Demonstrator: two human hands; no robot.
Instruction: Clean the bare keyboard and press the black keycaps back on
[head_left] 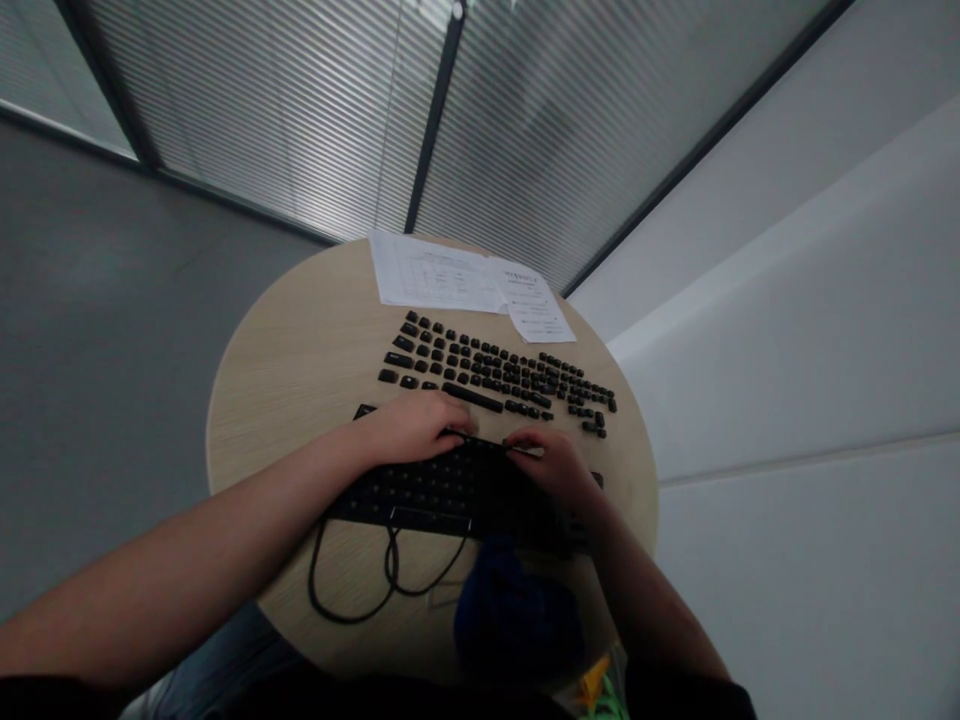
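Note:
A black keyboard base (420,492), stripped of keycaps over the part that shows, lies near the front of the round table. My left hand (420,425) reaches over it from the left, with fingers and thumb closed around its far edge. Close by on the right, my right hand (551,462) grips the same far edge between thumb and fingers. Just beyond both hands, loose black keycaps (487,365) are spread in rows like a keyboard layout, with the long space bar (472,397) among them. Shadow hides much of the base's right side.
Printed paper sheets (442,275) lie at the table's (262,370) far edge. A black cable (315,590) loops in front of the base. Some dark blue cloth (517,610) bunches at the near edge. Blinds and a white wall (810,370) stand beyond.

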